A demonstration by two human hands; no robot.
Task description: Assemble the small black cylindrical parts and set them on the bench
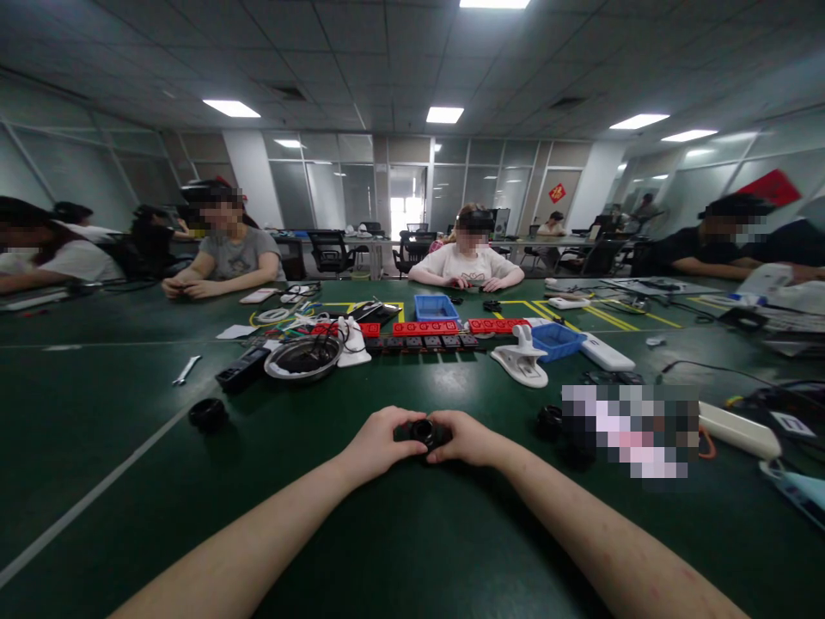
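My left hand (380, 440) and my right hand (465, 437) meet at the middle of the green table (193, 481). Both are closed around a small black round part (424, 432) with a shiny ring on top. The fingers of each hand curl over its sides, and its lower half is hidden. The part rests at or just above the table surface; I cannot tell which. A second black round piece (550, 421) lies to the right of my right hand, and a black ring (207, 413) lies far to the left.
Ahead lie a metal bowl of cables (302, 357), red and black power strips (425, 328), two blue bins (558, 340), a white clamp (523, 359) and a wrench (186, 370). White power strips (738, 430) lie at right. Several people sit around the table.
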